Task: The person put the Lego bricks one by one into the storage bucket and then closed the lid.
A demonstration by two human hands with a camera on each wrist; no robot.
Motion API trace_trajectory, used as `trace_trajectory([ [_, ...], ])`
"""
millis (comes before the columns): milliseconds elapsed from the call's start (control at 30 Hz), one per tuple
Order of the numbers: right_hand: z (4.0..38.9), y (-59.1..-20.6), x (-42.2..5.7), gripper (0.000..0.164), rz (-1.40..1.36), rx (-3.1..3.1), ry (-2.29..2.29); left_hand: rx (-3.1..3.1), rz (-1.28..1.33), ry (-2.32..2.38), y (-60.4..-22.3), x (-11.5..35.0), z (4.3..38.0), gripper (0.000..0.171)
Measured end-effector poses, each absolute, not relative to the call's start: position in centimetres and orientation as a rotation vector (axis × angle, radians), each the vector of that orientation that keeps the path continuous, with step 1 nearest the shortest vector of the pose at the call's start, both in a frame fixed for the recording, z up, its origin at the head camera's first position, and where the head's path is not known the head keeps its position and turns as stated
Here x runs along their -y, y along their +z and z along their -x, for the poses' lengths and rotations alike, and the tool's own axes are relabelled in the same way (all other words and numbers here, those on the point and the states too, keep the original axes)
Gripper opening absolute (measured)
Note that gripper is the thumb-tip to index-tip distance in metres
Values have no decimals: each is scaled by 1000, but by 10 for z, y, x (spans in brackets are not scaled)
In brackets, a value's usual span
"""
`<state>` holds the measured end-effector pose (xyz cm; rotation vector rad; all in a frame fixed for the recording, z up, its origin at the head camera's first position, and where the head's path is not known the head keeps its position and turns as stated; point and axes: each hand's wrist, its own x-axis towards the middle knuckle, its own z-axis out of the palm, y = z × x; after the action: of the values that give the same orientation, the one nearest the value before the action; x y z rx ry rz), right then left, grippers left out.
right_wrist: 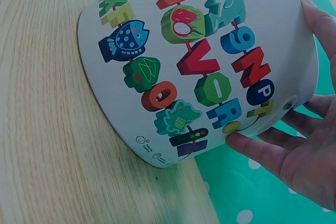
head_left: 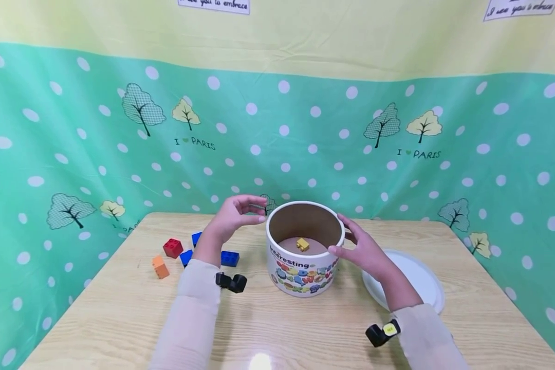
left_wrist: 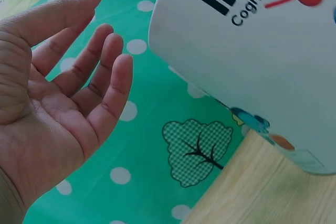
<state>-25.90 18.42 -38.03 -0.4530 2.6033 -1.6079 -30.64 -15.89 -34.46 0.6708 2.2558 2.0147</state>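
A round white bucket [head_left: 300, 277] printed with colourful letters stands uncovered on the table; inside on its floor lies a small yellow building block [head_left: 302, 244]. My left hand [head_left: 236, 218] hovers beside the bucket's left rim with loosely bent fingers. In the left wrist view a gap separates that hand [left_wrist: 68, 82] from the bucket wall, and its palm holds nothing. On the opposite side my right hand [head_left: 363, 252] is spread at the rim, thumb toward the front. The right wrist view shows one extended finger of this hand [right_wrist: 299, 161] touching the printed wall; other fingers are partly hidden behind it.
Left of the bucket lie several blocks: a red one [head_left: 173, 248], an orange one [head_left: 159, 267] and blue ones [head_left: 229, 258], some partly behind my left forearm. A white round lid [head_left: 418, 282] lies flat under my right forearm. A green dotted curtain [head_left: 305, 139] hangs behind the wooden table [head_left: 277, 334].
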Motion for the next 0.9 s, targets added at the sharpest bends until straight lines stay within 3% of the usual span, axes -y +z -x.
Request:
trace_trajectory([
  [900, 259, -379, -185, 96, 476, -2570, -1625, -2477, -480, 1861, -362, 201, 270, 41],
])
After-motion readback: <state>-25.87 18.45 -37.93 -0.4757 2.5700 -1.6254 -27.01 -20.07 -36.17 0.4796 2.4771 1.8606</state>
